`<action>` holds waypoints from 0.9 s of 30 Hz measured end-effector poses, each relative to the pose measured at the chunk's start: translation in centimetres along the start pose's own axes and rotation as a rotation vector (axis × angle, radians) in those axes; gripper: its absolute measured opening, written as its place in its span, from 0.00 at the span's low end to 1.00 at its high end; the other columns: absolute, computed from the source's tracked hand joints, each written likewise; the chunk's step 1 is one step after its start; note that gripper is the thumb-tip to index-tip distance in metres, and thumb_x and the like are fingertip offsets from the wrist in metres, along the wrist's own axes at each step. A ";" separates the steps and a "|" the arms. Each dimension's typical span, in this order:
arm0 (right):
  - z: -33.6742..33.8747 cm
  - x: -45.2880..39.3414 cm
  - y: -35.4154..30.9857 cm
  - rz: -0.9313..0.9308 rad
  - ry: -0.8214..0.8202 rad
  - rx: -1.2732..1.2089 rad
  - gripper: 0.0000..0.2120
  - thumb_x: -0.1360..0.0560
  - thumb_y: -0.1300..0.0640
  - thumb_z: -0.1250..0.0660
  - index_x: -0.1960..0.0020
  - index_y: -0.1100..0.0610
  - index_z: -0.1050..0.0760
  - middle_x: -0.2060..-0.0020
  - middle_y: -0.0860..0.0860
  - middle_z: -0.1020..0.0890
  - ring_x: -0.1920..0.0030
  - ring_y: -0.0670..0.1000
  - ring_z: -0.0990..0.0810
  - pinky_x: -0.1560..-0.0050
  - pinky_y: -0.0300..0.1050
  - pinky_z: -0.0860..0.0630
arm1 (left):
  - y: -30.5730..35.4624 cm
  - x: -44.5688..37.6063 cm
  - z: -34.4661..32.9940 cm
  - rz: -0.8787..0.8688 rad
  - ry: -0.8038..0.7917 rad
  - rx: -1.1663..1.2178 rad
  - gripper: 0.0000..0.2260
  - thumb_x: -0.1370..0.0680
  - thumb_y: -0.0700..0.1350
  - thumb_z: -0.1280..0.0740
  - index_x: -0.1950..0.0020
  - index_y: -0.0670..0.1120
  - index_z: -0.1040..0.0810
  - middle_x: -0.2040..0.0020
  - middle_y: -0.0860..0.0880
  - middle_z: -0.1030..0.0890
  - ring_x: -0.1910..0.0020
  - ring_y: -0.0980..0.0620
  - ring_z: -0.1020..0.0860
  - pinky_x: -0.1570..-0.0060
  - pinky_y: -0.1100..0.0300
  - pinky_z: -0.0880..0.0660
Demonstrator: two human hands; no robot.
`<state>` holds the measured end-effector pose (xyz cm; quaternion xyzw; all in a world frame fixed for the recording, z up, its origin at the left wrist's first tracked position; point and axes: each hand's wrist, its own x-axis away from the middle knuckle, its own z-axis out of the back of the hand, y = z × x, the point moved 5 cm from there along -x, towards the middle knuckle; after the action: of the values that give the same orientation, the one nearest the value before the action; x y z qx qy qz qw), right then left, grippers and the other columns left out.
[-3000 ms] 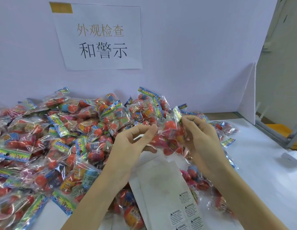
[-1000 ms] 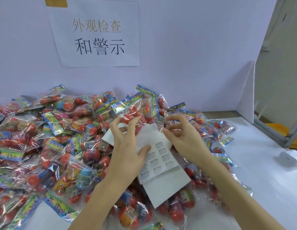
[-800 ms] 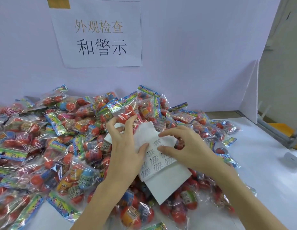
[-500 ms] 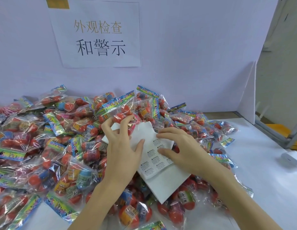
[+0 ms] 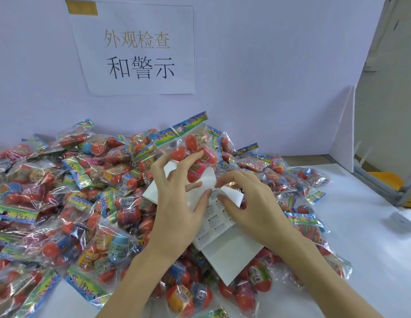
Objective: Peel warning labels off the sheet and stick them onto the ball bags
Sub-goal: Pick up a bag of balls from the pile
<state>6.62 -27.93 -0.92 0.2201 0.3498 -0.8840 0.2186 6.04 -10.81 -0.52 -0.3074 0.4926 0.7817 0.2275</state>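
Nearest the camera, both hands sit on the white paper sheet of small warning labels (image 5: 219, 222), which lies on top of the pile of clear plastic bags of red and coloured balls (image 5: 89, 203). The right hand (image 5: 250, 203) has its fingers curled down on the top of the sheet, as if picking at one label; whether a label is free yet cannot be told. The left hand (image 5: 177, 203) has changed most. Half a second ago it only pressed the sheet, and now its fingertips also pinch one clear ball bag with a bright striped top strip (image 5: 190, 145), lifted just above the sheet. That looks like the bag that will get the next label, so the sticking step seems close.

The pile rests on a flat white table (image 5: 365, 249). A small white box (image 5: 404, 219) sits near the right edge. Behind the pile stands a pale purple wall board (image 5: 268, 65) with a white paper sign with black writing (image 5: 138, 49) stuck on it.
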 end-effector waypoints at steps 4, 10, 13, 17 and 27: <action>-0.2 0.1 -0.5 0.084 0.009 0.068 0.03 0.21 0.60 0.27 0.48 0.55 0.19 0.42 0.48 0.21 0.40 0.44 0.25 0.46 0.30 0.30 | -0.8 0.3 -0.7 0.085 -0.130 0.059 0.33 0.20 0.31 0.29 0.25 0.61 0.30 0.30 0.65 0.45 0.38 0.52 0.18 0.36 0.68 0.24; -0.1 0.0 0.8 0.015 -0.098 0.092 0.12 0.21 0.57 0.26 0.38 0.52 0.18 0.45 0.44 0.20 0.48 0.40 0.25 0.51 0.25 0.33 | -1.8 0.4 -0.8 0.140 -0.129 0.034 0.33 0.21 0.30 0.31 0.25 0.60 0.31 0.33 0.68 0.46 0.42 0.56 0.18 0.36 0.69 0.25; -0.4 -0.2 1.0 -0.006 -0.141 0.102 0.15 0.21 0.57 0.26 0.35 0.55 0.18 0.44 0.47 0.19 0.47 0.44 0.24 0.51 0.26 0.34 | -2.0 0.4 -0.8 0.131 -0.123 0.031 0.33 0.21 0.31 0.29 0.25 0.60 0.31 0.34 0.68 0.46 0.42 0.65 0.20 0.39 0.75 0.28; -0.8 -0.2 1.1 -0.041 -0.164 0.089 0.19 0.21 0.58 0.27 0.31 0.56 0.21 0.47 0.50 0.22 0.48 0.48 0.23 0.53 0.28 0.33 | -2.0 0.5 -0.8 0.122 -0.124 0.025 0.35 0.22 0.31 0.28 0.26 0.63 0.32 0.34 0.69 0.46 0.43 0.65 0.20 0.40 0.75 0.28; -0.5 0.0 0.6 0.049 -0.128 0.158 0.15 0.20 0.60 0.27 0.33 0.58 0.19 0.48 0.51 0.19 0.47 0.52 0.21 0.50 0.39 0.29 | -2.2 0.6 -1.0 0.122 -0.126 0.026 0.36 0.23 0.29 0.27 0.26 0.63 0.33 0.34 0.69 0.46 0.42 0.59 0.21 0.37 0.76 0.29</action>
<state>7.09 -27.95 -1.61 0.1882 0.2589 -0.9154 0.2441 7.31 -10.77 -2.61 -0.2239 0.5050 0.8057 0.2140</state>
